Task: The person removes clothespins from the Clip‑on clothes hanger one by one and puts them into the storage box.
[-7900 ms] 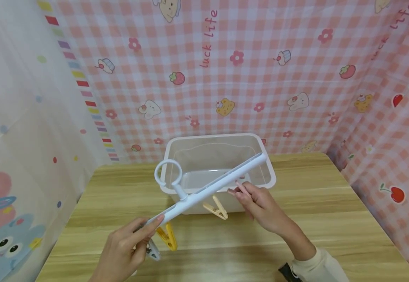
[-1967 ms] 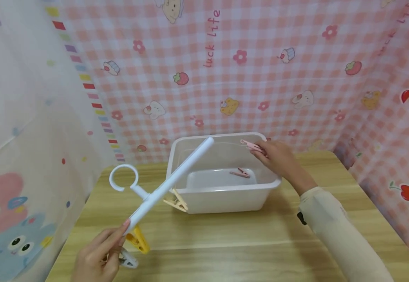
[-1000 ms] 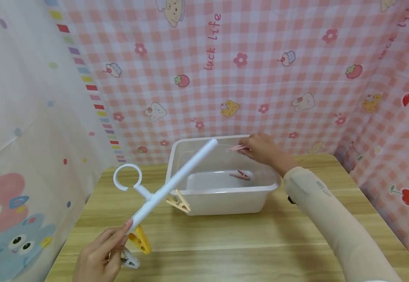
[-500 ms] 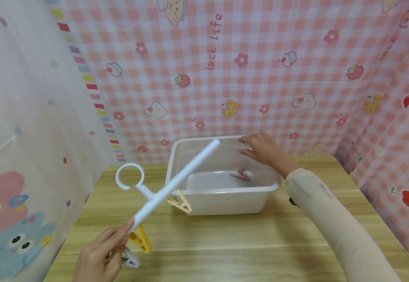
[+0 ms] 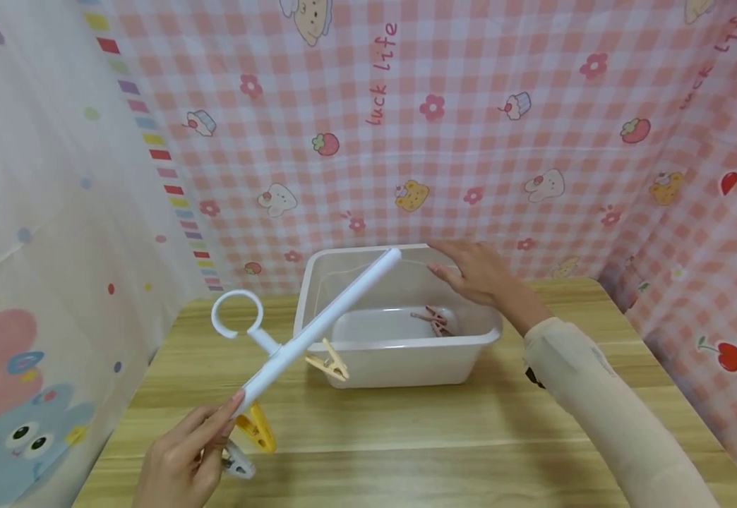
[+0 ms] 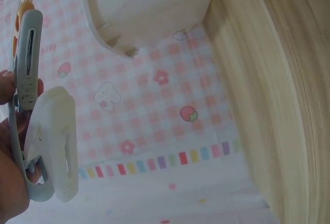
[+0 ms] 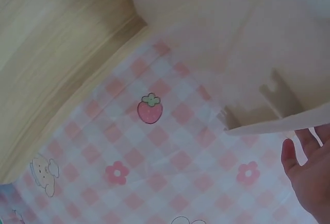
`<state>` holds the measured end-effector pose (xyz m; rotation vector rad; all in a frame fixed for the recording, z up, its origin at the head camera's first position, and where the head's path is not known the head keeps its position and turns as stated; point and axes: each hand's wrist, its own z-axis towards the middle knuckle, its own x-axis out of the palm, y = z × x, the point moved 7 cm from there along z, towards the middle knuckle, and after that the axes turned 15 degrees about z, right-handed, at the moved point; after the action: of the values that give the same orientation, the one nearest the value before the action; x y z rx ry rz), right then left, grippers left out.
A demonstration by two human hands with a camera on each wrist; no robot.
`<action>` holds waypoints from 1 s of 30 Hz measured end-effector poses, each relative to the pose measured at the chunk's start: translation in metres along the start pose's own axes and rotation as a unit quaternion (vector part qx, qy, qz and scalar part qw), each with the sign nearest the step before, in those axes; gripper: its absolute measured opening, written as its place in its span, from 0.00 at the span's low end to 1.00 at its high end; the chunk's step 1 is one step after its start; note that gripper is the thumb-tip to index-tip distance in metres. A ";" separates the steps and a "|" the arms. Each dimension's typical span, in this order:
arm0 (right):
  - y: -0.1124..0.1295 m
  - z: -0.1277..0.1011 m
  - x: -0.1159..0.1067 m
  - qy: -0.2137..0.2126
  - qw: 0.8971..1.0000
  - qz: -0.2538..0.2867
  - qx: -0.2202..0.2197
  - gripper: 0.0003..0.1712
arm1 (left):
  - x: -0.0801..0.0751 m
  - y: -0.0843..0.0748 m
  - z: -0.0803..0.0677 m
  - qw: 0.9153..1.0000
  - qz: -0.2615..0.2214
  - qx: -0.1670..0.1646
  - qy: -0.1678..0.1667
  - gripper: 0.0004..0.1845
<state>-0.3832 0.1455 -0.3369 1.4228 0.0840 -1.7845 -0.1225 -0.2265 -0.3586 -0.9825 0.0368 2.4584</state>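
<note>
My left hand (image 5: 181, 451) grips the lower end of a pale blue hanger (image 5: 318, 324), which tilts up to the right and overlaps the bin in the head view. A cream clothespin (image 5: 329, 363), a yellow clothespin (image 5: 258, 429) and a grey-white clothespin (image 5: 238, 461) hang along its bar. The left wrist view shows a grey clothespin (image 6: 29, 59) and a white one (image 6: 63, 144) close by that hand. Over the right side of the white plastic bin (image 5: 406, 367), my right hand (image 5: 473, 271) is spread, holding nothing. Two pink clothespins (image 5: 435, 322) lie on the bin's floor.
The bin stands on a wood-grain table (image 5: 368, 451), near its back edge. Behind it hangs a pink checked cloth (image 5: 368, 169), with a pale patterned curtain (image 5: 57, 212) on the left and checked cloth at right.
Earlier my right hand pinched a pink clothespin under the hanger bar, then carried it over the bin. It let go, and the clothespin dropped beside another. The hanger shifted left and tilted more steeply.
</note>
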 end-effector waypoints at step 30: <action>0.082 -0.081 0.019 -0.068 0.931 0.352 -0.075 0.36 | 0.015 -0.024 0.023 0.996 0.005 0.076 -0.055 0.22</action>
<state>-0.2690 0.1233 -0.3469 1.0312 -0.3209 -1.2356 -0.1361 -0.1944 -0.3482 -0.7826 0.1890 2.4724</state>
